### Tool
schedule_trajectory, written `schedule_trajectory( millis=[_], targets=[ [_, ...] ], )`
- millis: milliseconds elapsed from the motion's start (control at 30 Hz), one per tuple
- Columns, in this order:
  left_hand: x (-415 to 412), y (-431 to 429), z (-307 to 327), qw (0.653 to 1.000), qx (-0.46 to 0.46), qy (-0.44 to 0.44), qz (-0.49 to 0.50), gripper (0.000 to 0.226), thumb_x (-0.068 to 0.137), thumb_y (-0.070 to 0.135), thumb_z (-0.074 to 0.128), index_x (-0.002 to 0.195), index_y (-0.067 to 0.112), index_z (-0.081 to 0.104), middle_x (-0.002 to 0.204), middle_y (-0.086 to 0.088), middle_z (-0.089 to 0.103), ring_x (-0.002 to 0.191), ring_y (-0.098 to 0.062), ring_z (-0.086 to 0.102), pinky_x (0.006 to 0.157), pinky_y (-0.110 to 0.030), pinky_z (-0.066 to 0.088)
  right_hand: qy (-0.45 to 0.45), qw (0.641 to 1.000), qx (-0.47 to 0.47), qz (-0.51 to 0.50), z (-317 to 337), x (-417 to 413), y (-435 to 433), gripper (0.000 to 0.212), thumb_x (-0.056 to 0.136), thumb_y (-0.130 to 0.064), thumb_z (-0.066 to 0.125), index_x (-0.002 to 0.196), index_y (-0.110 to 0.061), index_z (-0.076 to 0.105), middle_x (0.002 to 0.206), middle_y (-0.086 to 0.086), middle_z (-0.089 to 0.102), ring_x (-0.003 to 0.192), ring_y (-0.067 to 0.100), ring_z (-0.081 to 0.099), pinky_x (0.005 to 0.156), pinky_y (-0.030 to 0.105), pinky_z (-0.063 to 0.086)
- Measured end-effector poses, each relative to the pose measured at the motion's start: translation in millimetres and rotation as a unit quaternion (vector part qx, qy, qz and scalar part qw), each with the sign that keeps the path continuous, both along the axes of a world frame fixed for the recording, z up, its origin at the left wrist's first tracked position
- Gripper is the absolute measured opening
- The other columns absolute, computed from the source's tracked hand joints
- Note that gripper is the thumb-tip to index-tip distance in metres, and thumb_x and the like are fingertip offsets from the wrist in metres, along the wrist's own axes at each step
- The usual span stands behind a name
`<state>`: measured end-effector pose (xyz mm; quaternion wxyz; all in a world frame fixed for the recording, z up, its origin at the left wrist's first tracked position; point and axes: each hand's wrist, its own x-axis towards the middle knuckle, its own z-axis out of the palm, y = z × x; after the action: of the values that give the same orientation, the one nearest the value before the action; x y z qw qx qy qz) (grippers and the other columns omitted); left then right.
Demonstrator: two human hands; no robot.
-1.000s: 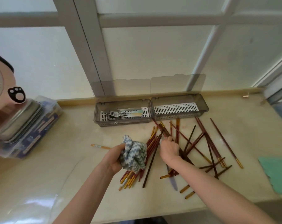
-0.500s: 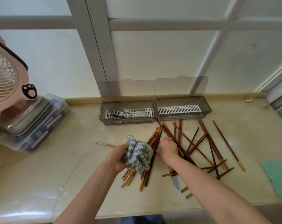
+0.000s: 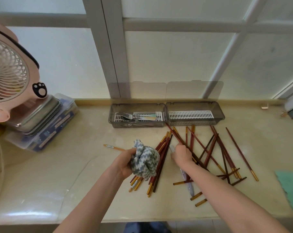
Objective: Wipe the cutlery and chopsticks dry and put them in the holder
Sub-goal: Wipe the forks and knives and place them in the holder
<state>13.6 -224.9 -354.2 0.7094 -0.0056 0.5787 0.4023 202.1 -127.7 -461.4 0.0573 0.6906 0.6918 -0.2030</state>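
Beyond, frosted panes (image 3: 176,61) meet the beige counter (image 3: 75,165). Nearer, the left hand (image 3: 124,163) grips a cloth (image 3: 144,162); the right hand (image 3: 182,154) clasps a knife (image 3: 190,189).

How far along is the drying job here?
Done: forks lie in the holder's left compartment. In hand: the left hand grips the cloth; the right hand is down among the chopsticks. Left: all the chopsticks lying on the counter, plus a knife under the right forearm; the right compartment shows only its grate.
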Motion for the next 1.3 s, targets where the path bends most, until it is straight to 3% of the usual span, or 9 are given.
schedule_trajectory(
  millis=[133,333,467,567,700,767,833,1000,1300],
  targets=[
    [3,3,-2,1.0,-0.002,0.002,0.0,0.025,0.097,0.016,0.043,0.1,-0.002,0.059,0.09,-0.017,0.065,0.079,-0.026,0.062,0.067,-0.037,0.049,-0.014,0.999,-0.035,-0.016,4,-2,-1,0.047,0.087,-0.037,0.058,0.118,-0.002,0.052,0.114,0.013,0.06,0.101,0.029,0.062,0.069,0.029,0.043],
    [13,4,-2,1.0,-0.009,-0.013,-0.019,0.025,0.097,0.017,0.043,0.097,-0.002,0.06,0.089,-0.017,0.065,0.08,-0.026,0.061,0.07,-0.037,0.049,-0.032,0.998,-0.038,-0.038,1,-7,-4,0.041,0.085,-0.028,0.062,0.118,-0.004,0.055,0.116,0.012,0.06,0.103,0.028,0.062,0.074,0.029,0.046],
    [10,4,-7,0.999,0.011,-0.019,-0.024,0.026,0.096,0.018,0.045,0.106,-0.002,0.059,0.088,-0.016,0.068,0.077,-0.025,0.065,0.069,-0.036,0.053,0.032,0.999,-0.018,-0.036,5,-4,-1,0.018,0.089,-0.026,0.059,0.092,-0.009,0.062,0.093,0.009,0.064,0.091,0.028,0.065,0.061,0.028,0.044],
    [9,3,-11,0.998,0.041,-0.031,-0.023,0.024,0.095,0.018,0.046,0.096,0.0,0.062,0.076,-0.013,0.072,0.064,-0.022,0.07,0.061,-0.032,0.057,0.178,0.98,0.043,-0.08,15,2,13,0.012,0.091,-0.019,0.057,0.087,-0.009,0.062,0.085,0.006,0.065,0.082,0.025,0.064,0.064,0.031,0.047],
    [7,2,-16,0.993,0.065,-0.099,0.004,0.034,0.098,0.025,0.038,0.095,0.001,0.062,0.077,-0.015,0.072,0.065,-0.025,0.071,0.068,-0.04,0.054,0.454,0.862,0.079,-0.212,52,2,34,0.004,0.087,-0.008,0.06,0.087,-0.004,0.061,0.076,0.008,0.061,0.064,0.02,0.056,0.056,0.029,0.045],
    [6,1,-19,0.992,0.07,-0.109,0.009,0.034,0.099,0.025,0.037,0.101,0.002,0.061,0.08,-0.014,0.073,0.068,-0.025,0.071,0.064,-0.037,0.057,0.591,0.756,0.002,-0.281,76,1,40,0.009,0.088,-0.004,0.058,0.094,0.002,0.061,0.067,0.005,0.055,0.049,0.011,0.047,0.041,0.019,0.037],
    [5,2,-20,0.991,0.08,-0.103,0.004,0.03,0.099,0.022,0.038,0.105,0.003,0.06,0.083,-0.013,0.074,0.07,-0.022,0.072,0.057,-0.032,0.058,0.657,0.698,-0.073,-0.274,93,-4,41,0.012,0.088,0.0,0.055,0.099,0.002,0.059,0.067,0.005,0.052,0.043,0.007,0.043,0.035,0.016,0.032],
    [7,5,-11,0.979,0.159,-0.046,-0.116,0.036,0.086,0.014,0.053,0.119,0.001,0.057,0.1,-0.015,0.07,0.082,-0.023,0.07,0.072,-0.033,0.058,0.657,0.722,-0.134,-0.172,104,-25,34,0.005,0.091,0.0,0.051,0.088,-0.003,0.053,0.069,0.008,0.053,0.045,0.01,0.046,0.037,0.018,0.036],
    [14,16,4,0.948,0.19,0.181,-0.181,0.023,0.093,0.018,0.053,0.076,0.005,0.063,0.071,-0.008,0.069,0.067,-0.018,0.064,0.06,-0.023,0.052,0.612,0.776,-0.135,-0.064,110,-51,13,0.003,0.094,-0.004,0.05,0.096,-0.005,0.049,0.068,0.008,0.066,0.047,0.015,0.047,0.038,0.021,0.036]
  ],
)
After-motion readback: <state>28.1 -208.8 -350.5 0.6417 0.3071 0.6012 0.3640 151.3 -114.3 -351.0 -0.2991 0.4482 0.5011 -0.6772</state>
